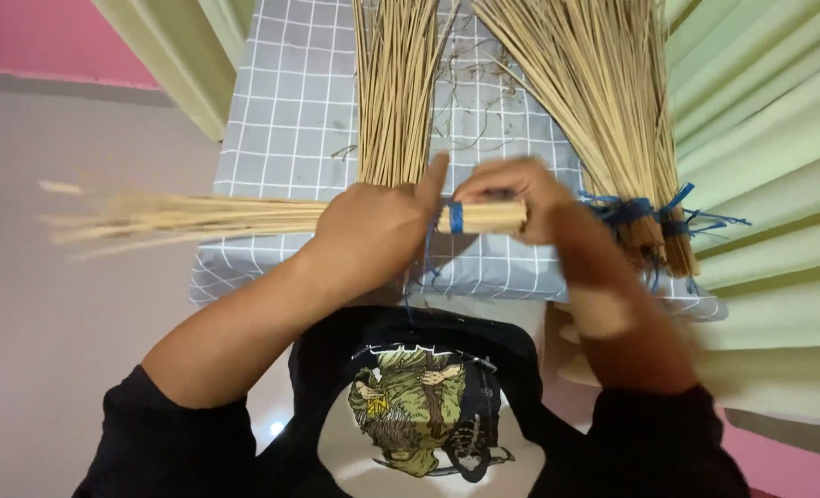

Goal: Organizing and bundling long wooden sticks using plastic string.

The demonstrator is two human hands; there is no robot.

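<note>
L hand (373,231) fingers clamped round a stick bundle (244,217) lying sideways mid-frame w/ tips blurred toward left edge, R hand (511,189) fingers curled on its butt end by the blue tie (456,218), over grey checked cloth (290,101), loose sticks (393,83) top centre, tied bundles (613,101) upper right
</note>
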